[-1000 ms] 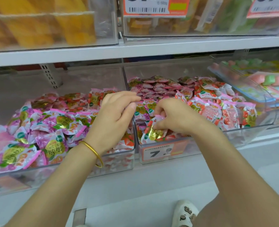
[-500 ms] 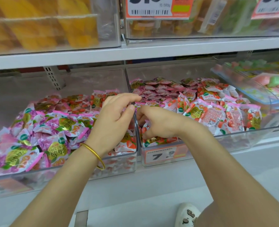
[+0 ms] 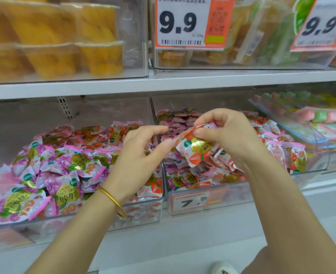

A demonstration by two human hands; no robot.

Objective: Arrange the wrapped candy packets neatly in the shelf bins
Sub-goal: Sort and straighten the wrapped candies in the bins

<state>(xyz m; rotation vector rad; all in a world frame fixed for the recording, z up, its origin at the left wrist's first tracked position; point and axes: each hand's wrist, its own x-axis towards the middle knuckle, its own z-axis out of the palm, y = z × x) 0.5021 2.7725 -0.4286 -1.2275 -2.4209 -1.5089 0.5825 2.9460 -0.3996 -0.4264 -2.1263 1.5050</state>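
Above the middle bin (image 3: 200, 203), strawberry-print packet (image 3: 195, 150); white, red, gold label

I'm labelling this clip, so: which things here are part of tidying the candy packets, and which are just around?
Part of the job: strawberry packet held in the right hand; left hand beside it; left bin; right bin; loose packets in them.
Just around: yellow cups; 9.9 price tag; pink and green sweets; gold bangle.
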